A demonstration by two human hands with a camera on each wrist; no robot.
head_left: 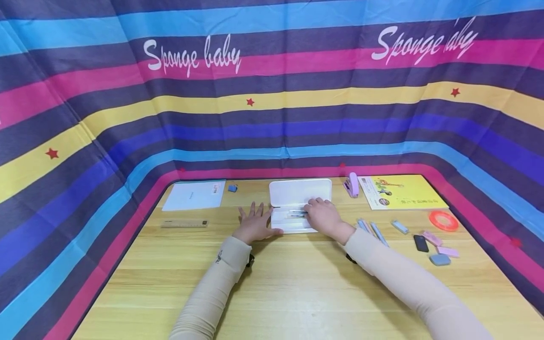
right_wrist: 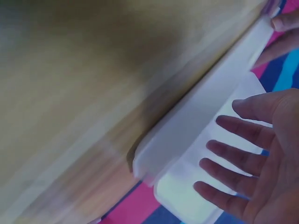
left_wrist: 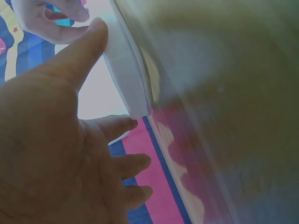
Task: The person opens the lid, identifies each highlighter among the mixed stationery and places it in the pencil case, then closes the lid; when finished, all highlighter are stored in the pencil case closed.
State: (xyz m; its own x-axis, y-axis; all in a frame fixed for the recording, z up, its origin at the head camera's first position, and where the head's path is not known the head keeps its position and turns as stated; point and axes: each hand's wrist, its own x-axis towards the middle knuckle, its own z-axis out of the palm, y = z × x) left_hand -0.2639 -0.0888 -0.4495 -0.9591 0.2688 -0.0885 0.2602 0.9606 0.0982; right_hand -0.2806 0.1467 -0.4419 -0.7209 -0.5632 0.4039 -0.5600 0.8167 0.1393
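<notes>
Head view high, wrist views close.

Left hand [head_left: 254,226] and right hand [head_left: 325,218] reach forward, fingers spread.

Left hand [left_wrist: 60,135], fingers [left_wrist: 133,165] spread beside white case [left_wrist: 124,60]; right hand [left_wrist: 39,21] beyond thumb.

Striped cloth, left: we read "Sponge baby" in white script on the cloth [head_left: 272,127].
Striped cloth, right: we read "Sponge" again, then "baby", its first letter partly lost in a fold.
Yellow stripe: we see red stars, one [head_left: 250,102] near the middle.
Yellow book [head_left: 408,191]: we see a row of characters and a round emblem [head_left: 384,201], too small to read.
White booklet [head_left: 193,198]: we find small print and a label [head_left: 216,188], both illegible.
</notes>
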